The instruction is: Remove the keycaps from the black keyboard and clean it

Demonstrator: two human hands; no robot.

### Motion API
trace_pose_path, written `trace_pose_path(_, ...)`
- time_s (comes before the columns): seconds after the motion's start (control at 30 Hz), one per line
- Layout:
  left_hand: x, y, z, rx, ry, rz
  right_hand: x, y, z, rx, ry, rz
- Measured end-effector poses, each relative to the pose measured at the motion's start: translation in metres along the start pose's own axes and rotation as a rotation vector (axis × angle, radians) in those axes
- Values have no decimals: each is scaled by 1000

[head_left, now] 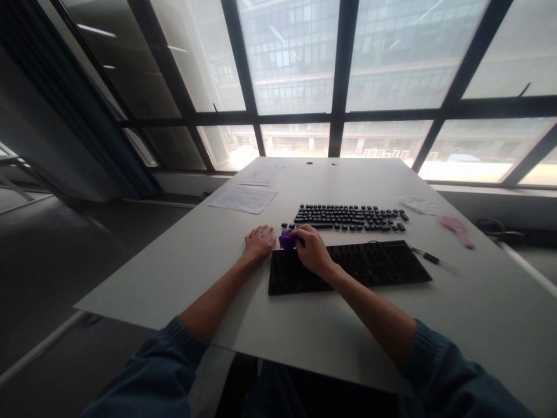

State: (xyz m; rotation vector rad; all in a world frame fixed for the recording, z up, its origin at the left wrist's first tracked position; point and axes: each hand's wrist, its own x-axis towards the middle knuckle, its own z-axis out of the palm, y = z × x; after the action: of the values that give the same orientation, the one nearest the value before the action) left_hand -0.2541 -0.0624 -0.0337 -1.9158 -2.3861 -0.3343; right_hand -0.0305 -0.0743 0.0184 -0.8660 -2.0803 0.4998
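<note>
A small purple lump [287, 239], soft-looking, is gripped in the fingers of my right hand [312, 248] at the far left corner of a black keyboard [348, 268]. The keyboard base has had its keycaps taken off, and my right hand and wrist cover part of it. My left hand [260, 241] lies on the white table just left of the lump, fingers spread, holding nothing. Behind the keyboard, loose black keycaps [333, 215] are laid out in rows like a keyboard layout. A few of them sit near my right hand.
To the right lie a wire keycap puller [431, 258], a pink brush-like thing [455, 230] and a crumpled clear plastic bag [418, 205]. Printed sheets [244, 198] rest at the back left of the white table [174, 273]. Large windows [296, 58] stand behind it.
</note>
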Motion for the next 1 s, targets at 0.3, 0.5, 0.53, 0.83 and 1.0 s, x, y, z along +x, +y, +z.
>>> trace_pose_path(0.3,2,-2,2,-3,0,-2,-2,5,-1,-141,-47,-4)
trace_pose_path(0.5,2,-3,3,-11,5,5,3,4,-5,-43,245,8)
trace_pose_path(0.53,2,-3,3,-11,5,6,3,4,-5,-58,245,27)
trace_pose_path(0.83,4,-4,4,-2,-6,-6,-15,-17,16,248,-221,-232)
trace_pose_path(1.0,7,-6,8,5,-7,-6,-25,-28,23,140,-137,-157)
